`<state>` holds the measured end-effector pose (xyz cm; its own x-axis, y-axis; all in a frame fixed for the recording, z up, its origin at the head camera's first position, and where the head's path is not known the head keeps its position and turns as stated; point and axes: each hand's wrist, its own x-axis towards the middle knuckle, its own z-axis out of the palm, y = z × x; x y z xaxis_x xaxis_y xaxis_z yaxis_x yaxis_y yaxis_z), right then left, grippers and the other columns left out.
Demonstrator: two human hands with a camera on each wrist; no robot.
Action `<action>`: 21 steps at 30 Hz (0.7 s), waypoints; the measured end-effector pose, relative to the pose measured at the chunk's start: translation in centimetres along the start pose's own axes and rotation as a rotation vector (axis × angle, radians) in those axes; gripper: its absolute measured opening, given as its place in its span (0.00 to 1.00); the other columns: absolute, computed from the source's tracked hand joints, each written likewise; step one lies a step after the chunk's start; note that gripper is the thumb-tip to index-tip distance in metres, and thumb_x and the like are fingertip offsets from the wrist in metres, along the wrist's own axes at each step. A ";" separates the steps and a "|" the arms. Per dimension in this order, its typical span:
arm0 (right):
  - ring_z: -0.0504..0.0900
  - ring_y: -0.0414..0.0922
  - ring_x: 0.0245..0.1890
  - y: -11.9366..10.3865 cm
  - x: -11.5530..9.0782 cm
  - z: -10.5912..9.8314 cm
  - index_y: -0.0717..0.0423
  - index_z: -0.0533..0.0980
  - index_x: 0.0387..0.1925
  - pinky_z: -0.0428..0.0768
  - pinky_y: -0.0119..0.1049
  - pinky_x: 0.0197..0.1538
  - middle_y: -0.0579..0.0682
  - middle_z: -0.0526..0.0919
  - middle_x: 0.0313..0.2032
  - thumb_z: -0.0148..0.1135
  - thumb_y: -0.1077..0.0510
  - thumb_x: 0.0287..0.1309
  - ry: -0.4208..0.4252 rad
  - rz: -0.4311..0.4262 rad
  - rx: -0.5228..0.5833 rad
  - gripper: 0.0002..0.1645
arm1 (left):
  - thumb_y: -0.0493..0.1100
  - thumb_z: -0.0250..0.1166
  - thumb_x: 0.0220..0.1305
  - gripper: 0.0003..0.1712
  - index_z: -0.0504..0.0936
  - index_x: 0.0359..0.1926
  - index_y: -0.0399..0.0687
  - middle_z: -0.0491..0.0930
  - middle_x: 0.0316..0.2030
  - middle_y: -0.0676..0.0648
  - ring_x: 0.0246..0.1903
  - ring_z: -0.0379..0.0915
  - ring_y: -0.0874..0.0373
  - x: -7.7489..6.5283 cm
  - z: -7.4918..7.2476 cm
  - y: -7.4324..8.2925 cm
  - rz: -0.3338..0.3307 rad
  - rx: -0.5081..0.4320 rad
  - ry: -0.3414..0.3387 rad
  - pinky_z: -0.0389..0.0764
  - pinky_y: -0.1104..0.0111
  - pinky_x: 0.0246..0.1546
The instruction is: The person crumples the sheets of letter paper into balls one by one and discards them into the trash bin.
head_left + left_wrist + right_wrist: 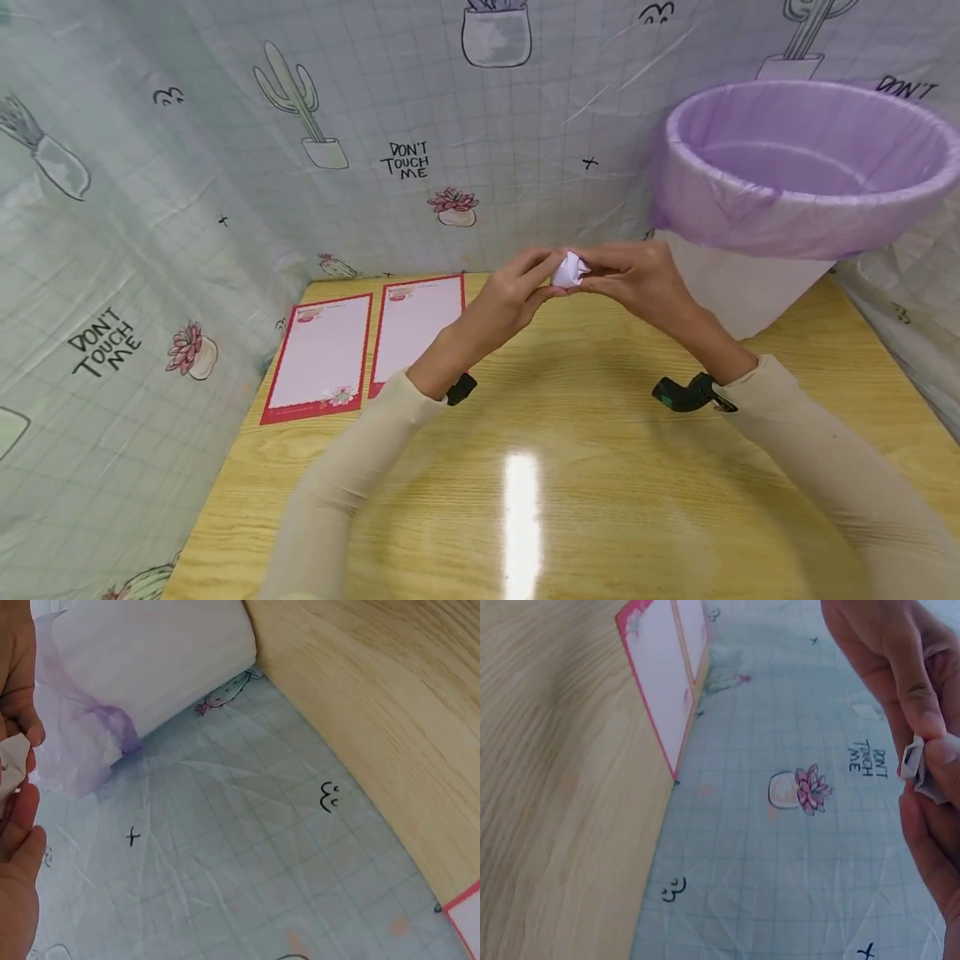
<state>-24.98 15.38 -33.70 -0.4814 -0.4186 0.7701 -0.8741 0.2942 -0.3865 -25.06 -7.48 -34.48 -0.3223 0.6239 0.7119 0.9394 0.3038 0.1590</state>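
Above the counter (600, 467), the small folded white paper (569, 271) sits directly between the left hand (512, 292) and right hand (643, 271), both pinching it with curled fingers, while the purple-lined bin (772, 221) stands rightward, nearer the right hand

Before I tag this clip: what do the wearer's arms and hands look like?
Long, plain cream sleeves, left and right, reach about the wrists. The left hand and right hand are ungloved. Each wrist has a black device, left and right; the right one shows a small green patch.
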 end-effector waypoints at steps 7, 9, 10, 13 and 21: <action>0.89 0.42 0.32 0.0 -0.3 -0.5 0.71 0.85 0.43 0.81 0.19 0.41 0.60 0.89 0.35 0.80 0.77 0.33 0.046 -0.001 -0.042 0.27 | 0.33 0.66 0.68 0.25 0.76 0.63 0.28 0.78 0.52 0.35 0.49 0.79 0.49 0.3 0.6 0.5 -0.032 -0.077 0.061 0.80 0.73 0.50; 0.89 0.41 0.33 0.1 -0.4 -0.6 0.69 0.85 0.44 0.82 0.20 0.39 0.59 0.89 0.35 0.81 0.76 0.34 0.022 0.021 -0.027 0.27 | 0.33 0.68 0.66 0.26 0.76 0.64 0.30 0.79 0.53 0.36 0.50 0.80 0.50 0.2 0.5 0.3 -0.083 -0.145 0.054 0.81 0.71 0.50; 0.89 0.41 0.33 0.1 -0.4 -0.7 0.69 0.85 0.45 0.83 0.21 0.39 0.59 0.90 0.36 0.80 0.75 0.35 0.000 0.039 -0.008 0.27 | 0.33 0.69 0.65 0.27 0.76 0.64 0.30 0.80 0.53 0.36 0.50 0.80 0.50 0.0 0.5 0.2 -0.112 -0.193 0.051 0.81 0.71 0.50; 0.90 0.45 0.34 0.1 -0.4 -0.6 0.67 0.85 0.49 0.83 0.22 0.39 0.58 0.90 0.38 0.78 0.73 0.42 -0.069 0.128 0.039 0.27 | 0.32 0.70 0.64 0.28 0.76 0.64 0.30 0.80 0.53 0.36 0.51 0.82 0.50 -0.4 0.4 0.0 -0.191 -0.301 0.053 0.82 0.68 0.53; 0.90 0.52 0.35 -0.9 -0.3 -0.1 0.64 0.83 0.53 0.82 0.19 0.40 0.59 0.89 0.40 0.76 0.69 0.51 -0.132 0.316 0.045 0.25 | 0.32 0.73 0.61 0.26 0.79 0.60 0.30 0.80 0.52 0.37 0.47 0.83 0.50 -0.5 0.3 -0.4 -0.212 -0.279 0.036 0.82 0.72 0.52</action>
<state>-24.06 15.37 -33.53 -0.7306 -0.4213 0.5373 -0.6809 0.3903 -0.6198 -25.34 -7.74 -35.11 -0.5137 0.5408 0.6660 0.8495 0.2117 0.4833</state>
